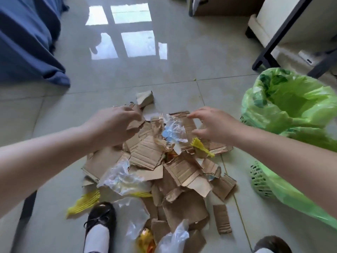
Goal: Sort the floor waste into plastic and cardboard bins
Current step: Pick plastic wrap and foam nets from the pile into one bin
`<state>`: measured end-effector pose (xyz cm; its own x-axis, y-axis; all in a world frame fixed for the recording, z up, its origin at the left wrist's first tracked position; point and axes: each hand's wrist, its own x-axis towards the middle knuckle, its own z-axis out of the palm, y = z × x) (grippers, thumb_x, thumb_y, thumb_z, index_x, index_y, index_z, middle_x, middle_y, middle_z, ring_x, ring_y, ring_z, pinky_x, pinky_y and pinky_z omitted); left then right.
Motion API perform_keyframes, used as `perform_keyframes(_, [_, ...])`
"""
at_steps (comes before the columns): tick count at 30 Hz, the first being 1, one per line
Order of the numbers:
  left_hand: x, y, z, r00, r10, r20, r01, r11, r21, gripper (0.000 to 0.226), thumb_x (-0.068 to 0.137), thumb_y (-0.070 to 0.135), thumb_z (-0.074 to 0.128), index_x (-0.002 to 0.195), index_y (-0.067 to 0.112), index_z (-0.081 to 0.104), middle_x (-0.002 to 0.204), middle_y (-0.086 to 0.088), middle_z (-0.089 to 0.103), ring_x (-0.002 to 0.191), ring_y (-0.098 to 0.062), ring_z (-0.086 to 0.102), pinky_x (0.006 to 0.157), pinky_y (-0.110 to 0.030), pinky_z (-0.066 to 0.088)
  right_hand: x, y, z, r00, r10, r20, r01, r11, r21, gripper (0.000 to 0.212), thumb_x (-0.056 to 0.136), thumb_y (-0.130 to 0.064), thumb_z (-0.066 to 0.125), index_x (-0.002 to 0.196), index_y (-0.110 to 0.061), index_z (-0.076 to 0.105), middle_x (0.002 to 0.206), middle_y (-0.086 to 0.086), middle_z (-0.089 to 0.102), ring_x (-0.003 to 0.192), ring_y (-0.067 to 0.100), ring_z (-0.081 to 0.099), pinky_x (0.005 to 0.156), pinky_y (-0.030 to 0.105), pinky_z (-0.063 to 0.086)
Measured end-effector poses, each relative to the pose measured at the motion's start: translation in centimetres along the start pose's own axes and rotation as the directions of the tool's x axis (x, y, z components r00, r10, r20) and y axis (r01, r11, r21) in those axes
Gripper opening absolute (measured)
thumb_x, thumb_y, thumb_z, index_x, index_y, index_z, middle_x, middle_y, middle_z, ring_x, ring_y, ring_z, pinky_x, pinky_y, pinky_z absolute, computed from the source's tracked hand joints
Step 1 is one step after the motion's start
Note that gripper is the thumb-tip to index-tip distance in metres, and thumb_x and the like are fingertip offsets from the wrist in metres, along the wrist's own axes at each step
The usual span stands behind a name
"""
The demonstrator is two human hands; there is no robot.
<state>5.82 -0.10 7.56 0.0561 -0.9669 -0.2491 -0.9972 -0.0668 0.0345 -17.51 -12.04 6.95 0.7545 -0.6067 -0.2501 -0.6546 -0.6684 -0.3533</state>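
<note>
Pile of torn cardboard (145,152) w/ plastic film sits centre frame; I see left hand (113,125) pinching a cardboard scrap, right hand (213,125) spread wide, holding nothing, over the clear plastic wrap (174,131). Cardboard's prob light, stiff, so take an edge; wrap's prob flimsy and slippery, so bunch it. Green-lined bin (284,106) at right.

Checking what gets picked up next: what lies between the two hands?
In the head view, between the left hand and the right hand lies a crumpled clear plastic wrapper on top of torn cardboard pieces.
</note>
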Motion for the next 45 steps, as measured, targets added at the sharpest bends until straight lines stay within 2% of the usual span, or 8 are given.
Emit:
perform_keyframes(7, [-2.7, -5.6, 10.3, 0.984, -0.024, 0.175, 0.048, 0.990, -0.133, 0.041, 0.084, 0.039, 0.061, 0.123, 0.032, 0.054, 0.128, 0.005, 0.054, 0.114, -0.019, 0.054, 0.087, -0.035, 0.050, 6.2, 1.3, 7.9, 0.975, 0.106, 0.195, -0.064, 0.976, -0.209, 0.057, 0.085, -0.035, 0.061, 0.137, -0.018, 0.044, 0.145, 0.005, 0.039, 0.128, 0.024, 0.043, 0.101, 0.037, 0.042])
perform_keyframes(11, [-4.1, -6.1, 16.6, 0.926, 0.099, 0.363, -0.046, 0.987, -0.151, 0.089, 0.077, 0.046, 0.067, 0.147, 0.036, 0.013, 0.157, -0.002, 0.009, 0.143, -0.023, 0.015, 0.114, -0.037, 0.028, 9.5, 3.0, 12.0, 0.964, 0.187, 0.188, -0.144, 0.964, -0.222, 0.064, 0.085, -0.034, 0.061, 0.142, -0.016, 0.036, 0.152, 0.010, 0.027, 0.136, 0.029, 0.033, 0.107, 0.042, 0.037])
perform_keyframes(15, [-5.5, -6.4, 21.2, 0.892, 0.183, 0.413, -0.147, 0.982, -0.117, 0.112, 0.077, 0.042, 0.067, 0.134, 0.042, -0.028, 0.152, -0.007, -0.024, 0.141, -0.024, -0.020, 0.117, -0.040, 0.009, 12.9, 4.2, 15.7, 0.961, 0.234, 0.148, -0.206, 0.962, -0.180, 0.068, 0.086, -0.036, 0.061, 0.143, -0.013, 0.031, 0.156, 0.011, 0.016, 0.141, 0.031, 0.022, 0.112, 0.044, 0.027])
perform_keyframes(18, [-6.1, -7.4, 22.7, 0.920, 0.241, 0.308, -0.220, 0.970, -0.104, 0.127, 0.051, 0.025, 0.084, 0.148, 0.035, 0.002, 0.150, -0.020, 0.030, 0.134, -0.034, 0.038, 0.099, -0.039, 0.042, 14.8, 4.7, 18.0, 0.939, 0.307, 0.156, -0.294, 0.950, -0.104, 0.079, 0.085, -0.035, 0.062, 0.148, -0.020, 0.017, 0.157, 0.008, 0.011, 0.141, 0.032, 0.023, 0.111, 0.046, 0.030])
perform_keyframes(21, [-6.0, -7.9, 23.0, 0.953, 0.227, 0.199, -0.197, 0.967, -0.159, 0.098, 0.042, 0.010, 0.083, 0.131, 0.022, 0.045, 0.137, -0.019, 0.049, 0.109, -0.035, 0.061, 0.075, -0.035, 0.056, 15.6, 4.7, 19.3, 0.932, 0.338, 0.129, -0.323, 0.938, -0.126, 0.079, 0.083, -0.036, 0.064, 0.147, -0.022, 0.019, 0.152, 0.010, 0.024, 0.135, 0.033, 0.030, 0.106, 0.046, 0.034])
perform_keyframes(31, [-6.3, -8.0, 21.7, 0.983, 0.175, 0.051, -0.153, 0.944, -0.291, 0.056, 0.060, -0.004, 0.075, 0.110, 0.015, 0.060, 0.128, -0.012, 0.057, 0.103, -0.032, 0.062, 0.075, -0.033, 0.053, 14.9, 4.0, 18.1, 0.976, 0.215, -0.022, -0.215, 0.976, -0.022, 0.030, 0.092, -0.019, 0.049, 0.119, -0.011, 0.056, 0.113, 0.015, 0.058, 0.101, 0.033, 0.055, 0.083, 0.041, 0.045])
perform_keyframes(37, [-8.1, -9.1, 21.4, 1.000, -0.001, 0.004, 0.003, 0.913, -0.408, 0.052, 0.065, -0.008, 0.071, 0.112, 0.012, 0.059, 0.126, -0.014, 0.054, 0.101, -0.036, 0.060, 0.074, -0.038, 0.051, 10.3, 6.2, 14.3, 0.951, 0.278, -0.137, -0.278, 0.960, 0.022, 0.033, 0.092, -0.030, 0.054, 0.107, -0.002, 0.059, 0.115, 0.020, 0.055, 0.104, 0.034, 0.052, 0.075, 0.032, 0.034])
perform_keyframes(45, [-12.9, -10.6, 24.7, 0.928, -0.361, 0.093, 0.360, 0.802, -0.476, 0.044, 0.078, -0.009, 0.059, 0.120, -0.001, 0.054, 0.133, -0.019, 0.047, 0.118, -0.039, 0.048, 0.098, -0.044, 0.040, 4.2, 8.1, 16.7, 0.899, 0.420, 0.123, -0.426, 0.905, 0.022, 0.043, 0.089, -0.037, 0.058, 0.119, -0.007, 0.061, 0.152, 0.008, 0.031, 0.138, 0.028, 0.030, 0.111, 0.043, 0.026])
